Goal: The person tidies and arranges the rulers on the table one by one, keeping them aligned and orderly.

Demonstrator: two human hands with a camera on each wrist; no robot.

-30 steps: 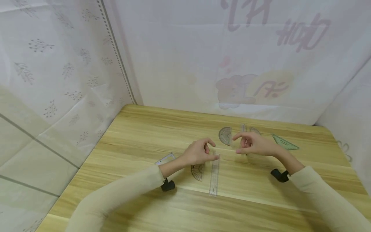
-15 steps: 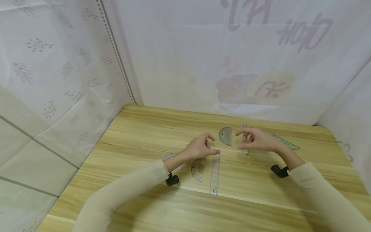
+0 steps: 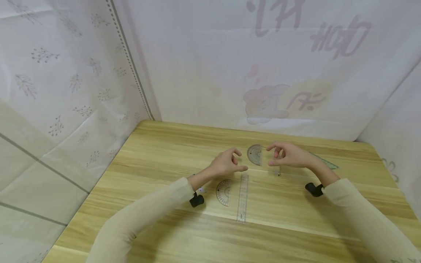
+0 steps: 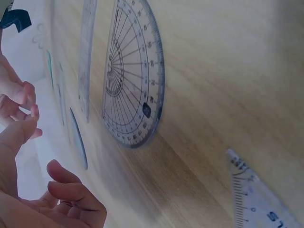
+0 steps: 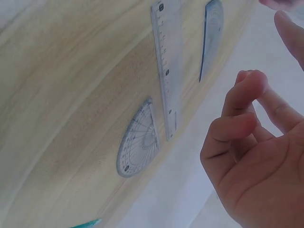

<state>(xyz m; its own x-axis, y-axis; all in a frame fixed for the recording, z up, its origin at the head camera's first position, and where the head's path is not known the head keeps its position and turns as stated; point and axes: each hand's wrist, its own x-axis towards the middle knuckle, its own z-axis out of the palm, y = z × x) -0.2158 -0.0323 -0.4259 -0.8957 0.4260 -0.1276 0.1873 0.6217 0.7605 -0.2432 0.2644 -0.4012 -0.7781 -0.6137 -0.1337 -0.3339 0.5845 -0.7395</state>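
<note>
My left hand [image 3: 227, 162] hovers over the table with thumb and fingers loosely bent, holding nothing. Below it lie a clear protractor [image 3: 223, 192] and a clear ruler [image 3: 242, 199]. A clear set square [image 4: 259, 204], partly hidden by my left wrist in the head view, lies beside that protractor. My right hand [image 3: 289, 155], likewise curved around nothing, hangs above a second clear ruler [image 5: 166, 71]. Between the two hands, farther back, is another protractor [image 3: 254, 155]. A third protractor [image 5: 140, 142] shows in the right wrist view; my right hand hides it in the head view.
A green set square [image 3: 325, 160] lies right of my right hand, partly covered by the forearm. Black wrist mounts [image 3: 196, 200] hang under both wrists. The wooden table [image 3: 158, 146] meets patterned white cloth [image 3: 197, 73] at its back and sides.
Both hands have drifted slightly away from the body, and the left forearm has shifted right. More of the near protractor shows now, less of the clear set square. The tools stay put.
</note>
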